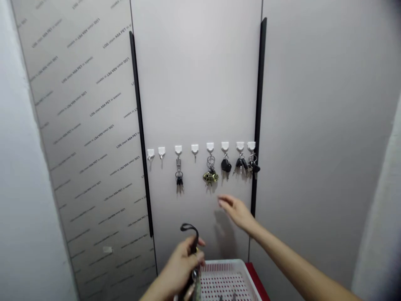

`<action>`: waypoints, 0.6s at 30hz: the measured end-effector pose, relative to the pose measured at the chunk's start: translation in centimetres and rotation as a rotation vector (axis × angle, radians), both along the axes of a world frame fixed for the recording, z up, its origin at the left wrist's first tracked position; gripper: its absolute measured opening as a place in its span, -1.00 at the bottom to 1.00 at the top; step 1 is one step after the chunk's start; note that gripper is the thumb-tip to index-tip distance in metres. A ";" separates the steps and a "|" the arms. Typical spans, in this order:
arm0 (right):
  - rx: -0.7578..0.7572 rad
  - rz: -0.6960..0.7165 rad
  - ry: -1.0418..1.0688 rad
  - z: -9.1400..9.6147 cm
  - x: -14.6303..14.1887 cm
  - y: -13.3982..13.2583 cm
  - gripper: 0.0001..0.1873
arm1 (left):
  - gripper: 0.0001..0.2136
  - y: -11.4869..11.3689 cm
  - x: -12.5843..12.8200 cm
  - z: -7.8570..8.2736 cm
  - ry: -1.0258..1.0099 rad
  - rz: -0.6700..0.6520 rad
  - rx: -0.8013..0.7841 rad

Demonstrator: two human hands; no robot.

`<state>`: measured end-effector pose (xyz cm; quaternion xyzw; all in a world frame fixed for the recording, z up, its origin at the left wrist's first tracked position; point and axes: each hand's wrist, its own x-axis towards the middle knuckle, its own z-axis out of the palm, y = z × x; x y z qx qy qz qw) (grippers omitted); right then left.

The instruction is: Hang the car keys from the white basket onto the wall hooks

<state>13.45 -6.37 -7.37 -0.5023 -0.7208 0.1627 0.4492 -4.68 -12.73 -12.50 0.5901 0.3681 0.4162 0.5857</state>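
My left hand [181, 261] is closed round a black strap [191, 228] whose loop rises above the fingers. Metal pieces and other items dangle from the strap below the hand, too blurred to name fully. My right hand [236, 211] reaches toward the panel with nothing in it, its fingers loosely bent and apart. It is just below and to the right of a bunch of keys with gold-coloured ornaments [211, 176]. That bunch hangs from a white hook [210, 146]. To its left, a key set with black heads [179, 180] hangs on a clip from another hook.
Further right hang a black key fob [226, 164] and more keys [241, 163] [253, 165]. Bare hooks [161, 151] [194, 149] are on the left and middle. A white perforated basket [227, 265] stands below, beside something red [257, 280]. Long black handles [260, 104] edge the panel.
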 end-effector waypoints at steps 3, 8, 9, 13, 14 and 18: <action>0.182 -0.163 0.116 5.1 -1.2 1.3 -0.58 | -0.78 1.0 2.2 -4.2 0.127 0.011 0.022; 0.248 -0.312 -0.003 7.8 -3.1 3.3 -0.61 | -0.69 1.9 2.1 -5.4 0.448 -0.088 0.175; 0.239 -0.333 -0.028 7.7 -3.2 3.7 -0.66 | -0.68 2.0 1.9 -5.2 0.497 -0.113 0.201; 0.248 -0.295 0.025 7.9 -3.1 4.5 -0.75 | -0.67 2.7 1.4 -5.3 0.703 -0.039 0.244; 0.266 -0.278 0.065 8.2 -3.0 4.6 -0.75 | -0.67 3.0 1.4 -5.9 0.751 -0.007 0.237; 0.366 -0.295 0.163 10.5 -2.7 4.7 -0.76 | -0.71 4.3 1.6 -7.9 0.859 0.110 0.223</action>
